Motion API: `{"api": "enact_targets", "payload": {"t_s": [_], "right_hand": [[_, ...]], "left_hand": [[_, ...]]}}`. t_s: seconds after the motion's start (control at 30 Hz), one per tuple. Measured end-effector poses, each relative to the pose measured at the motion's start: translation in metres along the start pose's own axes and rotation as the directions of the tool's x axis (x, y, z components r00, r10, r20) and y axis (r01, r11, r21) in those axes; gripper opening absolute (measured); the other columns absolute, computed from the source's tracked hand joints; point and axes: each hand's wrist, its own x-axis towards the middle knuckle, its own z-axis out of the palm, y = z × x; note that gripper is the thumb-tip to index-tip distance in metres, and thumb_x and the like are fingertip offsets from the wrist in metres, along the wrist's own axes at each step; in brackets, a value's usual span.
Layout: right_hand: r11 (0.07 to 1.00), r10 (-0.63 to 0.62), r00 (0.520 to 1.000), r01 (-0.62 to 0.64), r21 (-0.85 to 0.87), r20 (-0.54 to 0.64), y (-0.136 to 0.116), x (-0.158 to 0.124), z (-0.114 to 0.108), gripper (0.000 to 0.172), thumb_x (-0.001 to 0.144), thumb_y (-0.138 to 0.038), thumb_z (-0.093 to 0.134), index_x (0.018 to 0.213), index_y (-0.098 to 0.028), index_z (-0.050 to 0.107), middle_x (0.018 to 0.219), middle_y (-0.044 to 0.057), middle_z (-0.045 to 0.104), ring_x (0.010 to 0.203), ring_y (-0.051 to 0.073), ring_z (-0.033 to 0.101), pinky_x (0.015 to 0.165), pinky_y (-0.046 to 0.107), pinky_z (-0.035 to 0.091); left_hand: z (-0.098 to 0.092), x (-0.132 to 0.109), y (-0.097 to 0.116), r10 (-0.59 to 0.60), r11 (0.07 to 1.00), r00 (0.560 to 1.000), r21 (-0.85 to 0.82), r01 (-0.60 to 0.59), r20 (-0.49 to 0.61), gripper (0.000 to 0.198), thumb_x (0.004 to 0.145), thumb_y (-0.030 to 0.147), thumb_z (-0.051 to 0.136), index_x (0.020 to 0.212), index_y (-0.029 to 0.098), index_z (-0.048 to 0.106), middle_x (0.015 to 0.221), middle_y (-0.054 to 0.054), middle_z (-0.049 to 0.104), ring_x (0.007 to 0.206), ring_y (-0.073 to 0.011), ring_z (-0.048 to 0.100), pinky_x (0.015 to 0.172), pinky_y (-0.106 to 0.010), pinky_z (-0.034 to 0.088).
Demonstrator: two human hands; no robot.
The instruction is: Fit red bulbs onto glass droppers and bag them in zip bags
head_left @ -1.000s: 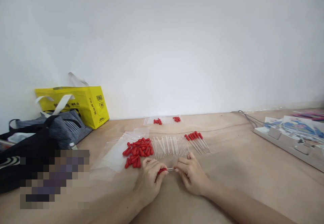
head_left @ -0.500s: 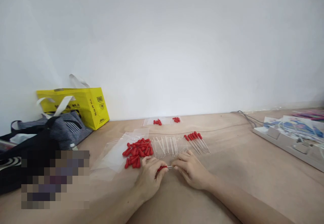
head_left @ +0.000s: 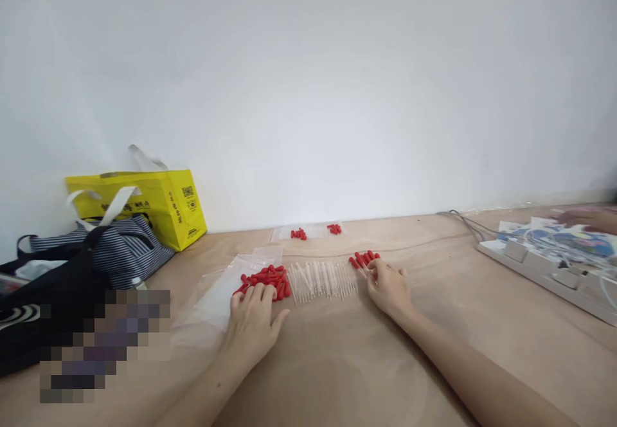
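The left hand [head_left: 251, 324] lay flat and open, palm down, its fingertips touching the near edge of a pile of loose red rubber bulbs [head_left: 266, 279]. The pile rested on the tan surface [head_left: 337, 363], partly over the edge of a clear plastic bag [head_left: 216, 298] lying flat to its left. Just right of the bulbs lay a row of clear glass tubes [head_left: 322, 279]. The right hand [head_left: 388, 287] rested over a row of assembled droppers [head_left: 364, 259], red bulbs on glass tubes, at the right end of that row; whether its fingers gripped one could not be told. Farther back, a second clear bag [head_left: 313, 231] near the wall held two small clusters of red bulbs. At left stood a yellow tote bag [head_left: 159, 202] and a striped bag [head_left: 120, 247], their contents hidden. At far right, another person's hand [head_left: 585, 219] rested on printed sheets [head_left: 569, 240].
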Motion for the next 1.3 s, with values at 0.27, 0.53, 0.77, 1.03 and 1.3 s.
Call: {"api": "enact_targets", "payload": {"t_s": [0.27, 0.53, 0.77, 1.03, 1.3], "right_hand": [[0.996, 0.036, 0.999, -0.035, -0.080, 0.022, 0.007, 0.005, 0.011, 0.013, 0.077, -0.022, 0.044, 0.076, -0.020, 0.057, 0.067, 0.003, 0.063, 0.077, 0.021, 0.053, 0.065, 0.031, 0.022], [0.998, -0.042, 0.999, 0.041, -0.049, -0.017, -0.004, 0.000, 0.008, 0.023, 0.082, -0.031, 0.041, 0.072, -0.021, 0.059, 0.082, 0.004, 0.064, 0.085, 0.020, 0.052, 0.070, 0.032, 0.022], [0.998, -0.006, 1.000, 0.005, -0.059, -0.017, -0.017, -0.002, 0.012, 0.025, 0.079, -0.036, 0.044, 0.071, -0.019, 0.062, 0.081, 0.007, 0.064, 0.084, 0.023, 0.052, 0.073, 0.035, 0.024], [0.992, 0.117, 0.985, -0.109, -0.065, 0.130, -0.025, 0.002, 0.005, 0.027, 0.076, -0.031, 0.042, 0.067, -0.022, 0.065, 0.076, 0.008, 0.064, 0.082, 0.024, 0.054, 0.073, 0.039, 0.026], [0.986, 0.152, 0.964, -0.134, -0.095, 0.219, -0.020, 0.008, -0.003, 0.022, 0.070, -0.028, 0.046, 0.064, -0.023, 0.066, 0.066, 0.006, 0.064, 0.071, 0.023, 0.057, 0.072, 0.039, 0.028]], "left_hand": [[0.002, -0.004, 0.006, 0.025, 0.995, 0.998, 0.095, -0.031, 0.062, 0.024, 0.077, 0.030, 0.045, 0.086, 0.013, 0.058, 0.084, -0.014, 0.061, 0.082, -0.0290, 0.053, 0.073, -0.040, 0.031], [0.014, 0.005, 0.000, 0.028, 0.991, 0.999, 0.131, -0.023, -0.032, 0.020, 0.078, 0.026, 0.045, 0.086, 0.016, 0.059, 0.087, -0.010, 0.060, 0.084, -0.0260, 0.051, 0.075, -0.039, 0.031], [0.021, 0.015, 0.000, 0.023, 0.983, 0.998, 0.183, -0.013, -0.051, 0.019, 0.077, 0.022, 0.042, 0.075, 0.016, 0.061, 0.085, -0.011, 0.060, 0.083, -0.0258, 0.050, 0.075, -0.041, 0.030], [0.007, 0.008, 0.005, 0.049, 0.995, 0.987, 0.099, -0.034, -0.153, 0.019, 0.076, 0.021, 0.042, 0.068, 0.017, 0.059, 0.076, -0.009, 0.061, 0.078, -0.0242, 0.052, 0.077, -0.041, 0.028], [0.004, -0.011, 0.018, 0.288, 0.891, 0.958, -0.367, -0.266, 0.004, 0.008, 0.068, 0.016, 0.048, 0.069, 0.020, 0.054, 0.072, -0.001, 0.057, 0.073, -0.0176, 0.051, 0.080, -0.038, 0.029]]}}
